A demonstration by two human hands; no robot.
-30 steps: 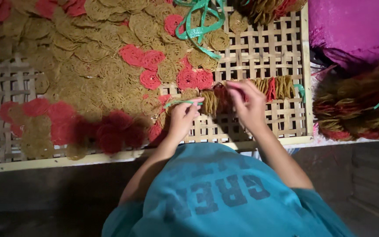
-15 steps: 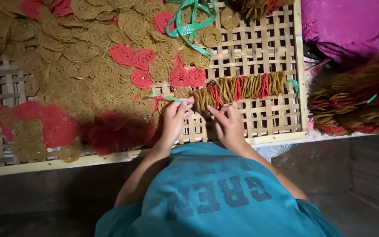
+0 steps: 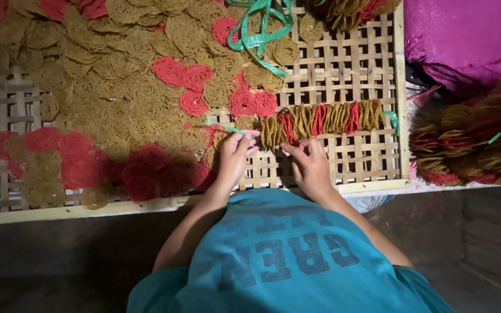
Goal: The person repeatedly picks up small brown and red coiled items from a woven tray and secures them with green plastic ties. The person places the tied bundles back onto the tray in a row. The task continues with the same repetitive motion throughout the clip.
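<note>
A flat woven bamboo tray with a pale wooden frame [image 3: 372, 87] is seen carrying everything. Round, lacy yellow-brown crackers [image 3: 123, 93] and red crackers [image 3: 76, 162] are spread over its left part. A strung row of folded yellow and red crackers [image 3: 320, 120] and green plastic strips [image 3: 259, 35] are laid on the lattice.

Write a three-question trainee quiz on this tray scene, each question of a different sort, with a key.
1. True or false: the left hand pinches a green strip.
2. Which lies between the two hands' fingertips? A) a metal spoon B) the row of stacked discs C) a glass jar
3. Fill in: the loose discs lying flat on the woven tray are tan and ____.

Key: 1 true. 2 B; the right hand touches the row's near end. 3 red.
</note>
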